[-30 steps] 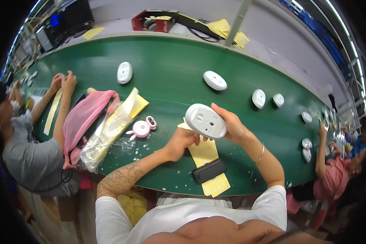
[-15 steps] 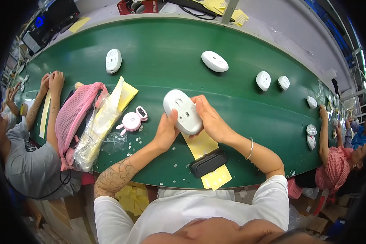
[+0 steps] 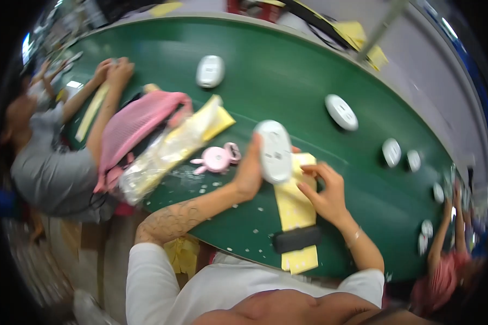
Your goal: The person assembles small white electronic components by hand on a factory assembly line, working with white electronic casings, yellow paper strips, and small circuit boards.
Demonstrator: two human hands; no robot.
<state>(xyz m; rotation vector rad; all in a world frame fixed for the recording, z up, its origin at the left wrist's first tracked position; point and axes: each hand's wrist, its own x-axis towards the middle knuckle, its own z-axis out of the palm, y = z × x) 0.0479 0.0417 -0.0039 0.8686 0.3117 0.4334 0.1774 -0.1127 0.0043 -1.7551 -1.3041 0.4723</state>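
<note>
My left hand [image 3: 249, 170] grips a white computer mouse [image 3: 275, 151], held upright with its underside facing me and small dark openings in it. To the right, my right hand [image 3: 328, 192] hovers at the edge of a yellow sticker sheet [image 3: 295, 203], thumb and forefinger apart; nothing shows between them, though motion blurs the fingers. A black oblong case [image 3: 296, 239] lies across the lower part of the sheet.
On the green table [image 3: 255, 70] stand more white mice, one [image 3: 210, 71] far left and one [image 3: 341, 112] far right. A pink fan-like gadget [image 3: 217, 159], plastic-wrapped yellow sheets [image 3: 168, 154] and a pink mesh bag [image 3: 141, 130] lie left. People work at both sides.
My right hand has let go of the mouse and moved down right to the yellow sheet. The left hand alone holds the mouse, now more upright. The whole view has turned.
</note>
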